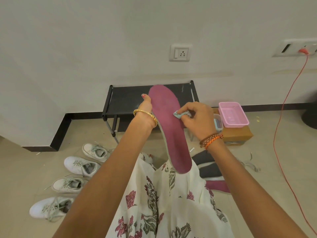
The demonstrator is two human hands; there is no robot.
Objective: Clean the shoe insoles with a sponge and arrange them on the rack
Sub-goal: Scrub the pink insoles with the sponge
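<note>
Insole [169, 127] between hands: left [145, 107] grips, right [199, 117] presses sponge [177, 115].

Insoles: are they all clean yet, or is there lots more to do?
Not yet. Nothing sits on the black rack, so no insole is put away. Right now the left hand holds up a pink insole while the right hand rubs it with a small sponge. Another pink insole lies on the floor, and four white shoes wait nearby. Plenty is probably left.

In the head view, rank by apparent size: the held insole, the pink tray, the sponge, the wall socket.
1. Held insole, though nearest the camera.
2. Pink tray.
3. Wall socket.
4. Sponge, partly hidden by the right hand.
</note>
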